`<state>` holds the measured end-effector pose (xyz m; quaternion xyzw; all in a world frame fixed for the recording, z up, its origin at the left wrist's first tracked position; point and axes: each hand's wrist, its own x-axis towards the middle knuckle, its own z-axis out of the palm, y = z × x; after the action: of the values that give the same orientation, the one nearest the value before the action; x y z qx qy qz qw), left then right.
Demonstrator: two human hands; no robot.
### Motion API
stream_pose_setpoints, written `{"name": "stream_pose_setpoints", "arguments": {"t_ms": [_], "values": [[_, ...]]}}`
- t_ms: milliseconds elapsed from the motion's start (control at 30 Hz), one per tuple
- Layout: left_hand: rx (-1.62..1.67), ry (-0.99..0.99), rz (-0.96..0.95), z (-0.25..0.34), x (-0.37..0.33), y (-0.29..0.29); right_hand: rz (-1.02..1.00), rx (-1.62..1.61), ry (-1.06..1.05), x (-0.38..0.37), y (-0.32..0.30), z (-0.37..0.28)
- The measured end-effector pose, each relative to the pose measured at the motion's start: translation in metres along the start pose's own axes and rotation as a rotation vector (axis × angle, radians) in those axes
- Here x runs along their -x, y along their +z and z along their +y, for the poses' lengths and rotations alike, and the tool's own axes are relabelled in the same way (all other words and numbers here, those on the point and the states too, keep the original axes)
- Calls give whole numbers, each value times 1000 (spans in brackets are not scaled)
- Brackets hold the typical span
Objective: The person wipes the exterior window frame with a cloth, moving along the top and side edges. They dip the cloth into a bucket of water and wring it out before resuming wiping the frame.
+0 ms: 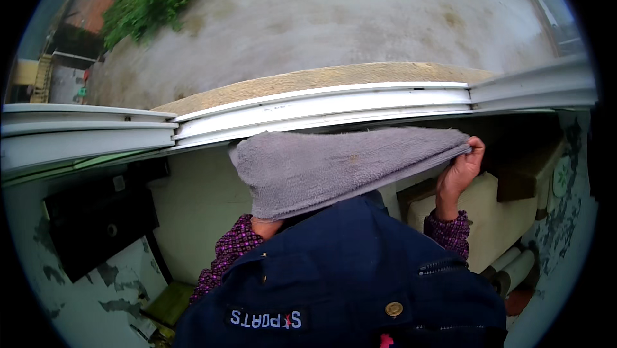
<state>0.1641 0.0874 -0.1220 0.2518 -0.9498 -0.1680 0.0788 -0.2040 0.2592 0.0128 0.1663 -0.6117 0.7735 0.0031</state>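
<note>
A folded grey towel point(340, 165) with a fluffy surface stretches sideways between my two hands, just in front of the window frame. My right hand point(461, 171) pinches its narrow right end between thumb and fingers. At the lower left corner, my left hand point(265, 227) holds the wider end from beneath; the cloth covers its fingers, and only the wrist side shows. A small brownish spot marks the middle of the towel. Both wrists come out of purple patterned sleeves, below which my navy jacket fills the lower view.
A white sliding window frame point(321, 104) runs across beyond the towel, with a rough ledge point(308, 84) and concrete yard outside. Below left stands a black box-like object point(103, 219). At the right are a pale padded piece point(488, 226), a brown box point(530, 171) and rolls point(514, 271).
</note>
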Motion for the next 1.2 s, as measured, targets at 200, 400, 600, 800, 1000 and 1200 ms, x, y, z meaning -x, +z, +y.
{"name": "stream_pose_setpoints", "arguments": {"t_ms": [200, 400, 600, 800, 1000, 1200], "values": [[162, -97, -174, -11, -24, -24, -264, 906, -344, -22, 11, 12], [179, -85, 136, 13, -91, -60, -480, 1207, -470, -23, 31, 28], [3, -37, 11, 86, -176, -87, -845, 1144, -511, -41, 32, 22], [260, 163, 229, 178, -246, -63, -818, 874, -498, -50, 2, 23], [388, 127, 86, 251, -279, -36, -665, 688, -122, -68, -66, 17], [434, 276, 103, 291, -306, -6, -300, 182, 449, -72, -153, 37]]}}
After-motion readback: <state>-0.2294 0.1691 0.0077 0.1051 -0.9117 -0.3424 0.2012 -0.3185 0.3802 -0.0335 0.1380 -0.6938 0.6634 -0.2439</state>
